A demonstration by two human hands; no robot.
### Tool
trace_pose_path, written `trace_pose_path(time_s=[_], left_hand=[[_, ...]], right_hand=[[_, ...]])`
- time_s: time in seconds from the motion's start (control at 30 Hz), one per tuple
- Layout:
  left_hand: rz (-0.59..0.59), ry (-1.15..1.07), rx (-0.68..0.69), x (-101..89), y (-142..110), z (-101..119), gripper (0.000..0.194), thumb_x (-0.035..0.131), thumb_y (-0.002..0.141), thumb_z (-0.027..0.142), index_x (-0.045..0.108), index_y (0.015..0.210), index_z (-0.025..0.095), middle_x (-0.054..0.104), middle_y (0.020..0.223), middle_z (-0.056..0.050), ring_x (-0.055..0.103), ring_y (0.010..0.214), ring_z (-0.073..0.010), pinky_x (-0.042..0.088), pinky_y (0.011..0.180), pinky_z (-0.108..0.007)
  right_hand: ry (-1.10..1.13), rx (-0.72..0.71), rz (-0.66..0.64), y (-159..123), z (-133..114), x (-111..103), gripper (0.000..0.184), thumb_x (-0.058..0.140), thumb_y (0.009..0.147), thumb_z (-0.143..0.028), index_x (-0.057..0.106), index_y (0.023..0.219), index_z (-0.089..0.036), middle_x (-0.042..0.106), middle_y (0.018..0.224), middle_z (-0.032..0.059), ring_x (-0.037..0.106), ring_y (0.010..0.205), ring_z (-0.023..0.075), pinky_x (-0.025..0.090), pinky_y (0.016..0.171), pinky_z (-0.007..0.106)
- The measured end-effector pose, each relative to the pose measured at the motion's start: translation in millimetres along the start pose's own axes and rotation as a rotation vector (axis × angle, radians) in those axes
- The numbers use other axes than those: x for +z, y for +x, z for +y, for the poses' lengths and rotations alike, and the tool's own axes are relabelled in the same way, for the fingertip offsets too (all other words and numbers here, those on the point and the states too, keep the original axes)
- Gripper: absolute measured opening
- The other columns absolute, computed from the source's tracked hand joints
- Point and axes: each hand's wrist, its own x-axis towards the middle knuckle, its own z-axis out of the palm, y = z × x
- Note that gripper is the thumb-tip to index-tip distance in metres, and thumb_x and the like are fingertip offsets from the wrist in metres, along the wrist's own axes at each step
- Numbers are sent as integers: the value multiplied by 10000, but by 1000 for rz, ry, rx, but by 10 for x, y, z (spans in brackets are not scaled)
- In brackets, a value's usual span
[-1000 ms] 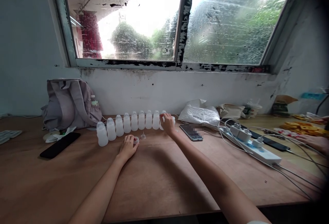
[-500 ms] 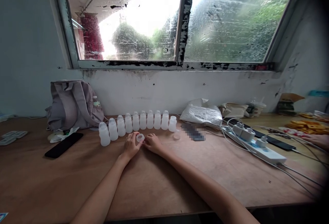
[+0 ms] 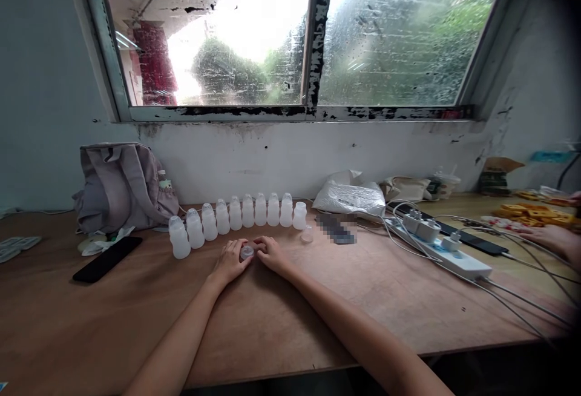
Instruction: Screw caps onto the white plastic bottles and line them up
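Nine small white bottles [image 3: 235, 219] in a row. One little cap [image 3: 247, 252] between two hands [image 3: 230, 261] [image 3: 271, 252]. One loose cap [image 3: 307, 235]. One black phone [image 3: 107, 258]. One grey bag [image 3: 121, 186]. One power strip [image 3: 442, 251].

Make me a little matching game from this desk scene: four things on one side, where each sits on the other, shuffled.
Things:
1. small cap
2. black phone
3. grey bag
4. power strip

Places:
A. against the wall, far left
B. between the left hand and right hand
C. right side, with white plugs and cables
D. flat on the table in front of the bag

Pairs: 1-B, 2-D, 3-A, 4-C
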Motion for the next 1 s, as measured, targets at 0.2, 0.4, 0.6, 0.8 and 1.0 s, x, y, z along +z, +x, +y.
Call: trace_pose_path(time_s=[0.2,0.4,0.6,0.8,1.0], left_hand=[[-57,6,-17,6,0,-1,373,531,722,360,493,1059,204,555,1029,-59,476,946,-226,374,821,-353],[45,-71,-45,34,35,-16,263,493,752,359,546,957,202,575,944,-60,494,911,-215,379,811,-348],[109,-426,-208,73,89,-3,152,404,798,314,501,769,202,547,638,25,536,583,-122,421,580,-239],[102,-745,-329,169,94,38,238,413,775,399,483,792,172,564,667,6,549,541,-113,435,494,-221],[95,-870,-431,157,71,185,284,402,777,372,487,968,181,611,763,-22,583,552,-127,472,521,-250]], right_hand=[[-20,21,7,13,16,16,297,470,622,-59,575,870,-184,604,916,56,516,887,196,399,796,321],[-1,-14,-7,-1,18,13,321,466,620,-56,559,896,-191,597,920,57,514,890,194,397,799,322],[71,-204,-38,-65,-62,12,507,445,617,-48,423,1099,-202,562,952,51,510,903,172,392,784,293],[-16,-172,58,-65,-101,59,136,427,710,-151,485,823,-202,552,765,17,498,697,141,384,651,245],[-35,-31,146,-17,-6,89,45,461,700,-201,459,746,-199,503,629,-22,456,567,111,341,547,212]])
